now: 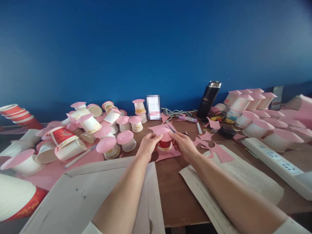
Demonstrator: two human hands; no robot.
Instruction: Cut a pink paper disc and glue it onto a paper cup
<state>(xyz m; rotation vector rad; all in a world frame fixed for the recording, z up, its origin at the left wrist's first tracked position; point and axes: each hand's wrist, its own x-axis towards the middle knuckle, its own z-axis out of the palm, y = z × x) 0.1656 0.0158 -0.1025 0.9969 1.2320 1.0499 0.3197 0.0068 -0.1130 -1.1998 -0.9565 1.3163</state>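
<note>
Both hands meet at 12 o'clock on the worktop (175, 198): the left hand (147, 146) and right hand (183, 144) pinch the pink paper disc (163, 134) onto the small cup (164, 145), probably seating it. Next, even pressure around the rim. Forearms reach forward, converging, wrists low.

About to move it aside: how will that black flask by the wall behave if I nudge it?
The black flask is tall, narrow and leaning, so it probably tips easily. Its smooth, rounded body would likely roll, and may feel slippery.
</note>
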